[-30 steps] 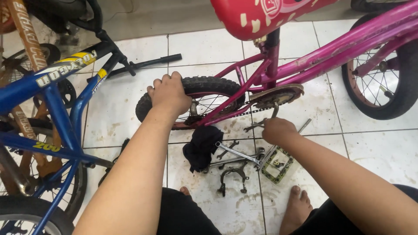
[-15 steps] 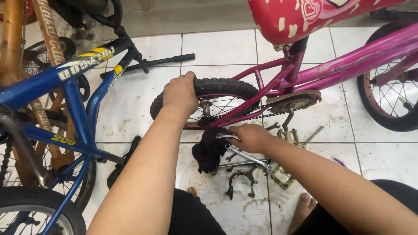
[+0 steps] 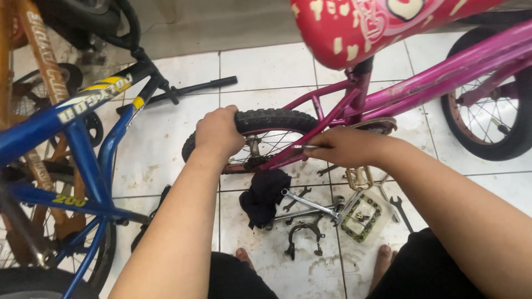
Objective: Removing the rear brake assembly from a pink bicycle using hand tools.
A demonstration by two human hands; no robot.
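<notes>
At frame centre, the small rear wheel (image 3: 266,135) of the pink bicycle (image 3: 443,75) is gripped at its tyre by the left hand (image 3: 219,133), fingers curled over it. The right hand (image 3: 343,147) pinches what seems a thin metal tool (image 3: 305,147), tip toward the hub. Holding the wheel steady should help.

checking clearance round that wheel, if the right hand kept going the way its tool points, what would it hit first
The right hand holds a thin metal tool pointing left toward the rear wheel's middle. Going straight on, it would likely meet the spokes or hub first, though depth is hard to judge from this view.
</notes>
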